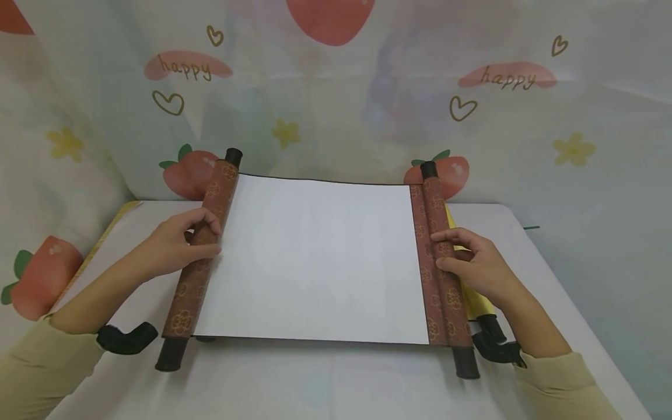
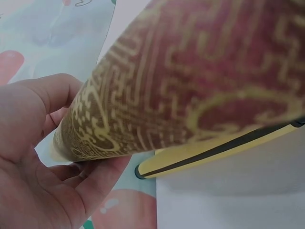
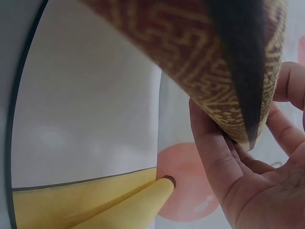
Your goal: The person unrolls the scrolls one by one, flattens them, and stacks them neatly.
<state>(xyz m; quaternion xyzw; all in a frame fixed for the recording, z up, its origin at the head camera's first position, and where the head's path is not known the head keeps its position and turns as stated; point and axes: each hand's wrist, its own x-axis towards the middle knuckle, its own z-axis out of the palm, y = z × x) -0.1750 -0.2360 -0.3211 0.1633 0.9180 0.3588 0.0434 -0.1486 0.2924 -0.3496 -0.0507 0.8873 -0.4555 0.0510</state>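
Observation:
A scroll with a blank white sheet (image 1: 320,262) is spread between two reddish-brown patterned rollers with black end knobs. My left hand (image 1: 181,242) grips the left roller (image 1: 194,291) near its middle, thumb and fingers curled round it; the left wrist view shows the fingers under the roller (image 2: 143,95). On the other side my right hand (image 1: 475,262) holds the right roller (image 1: 455,309) between thumb and fingers. In the right wrist view the fingers (image 3: 214,157) bend round the patterned roller (image 3: 190,57). The scroll seems raised above the table.
Partly hidden behind the right roller is a yellow roller (image 1: 479,303) with a black end. A yellow rod (image 2: 190,160) with a dark stripe lies below in the left wrist view. The white table (image 1: 294,385) backs onto a printed cloth (image 1: 336,116).

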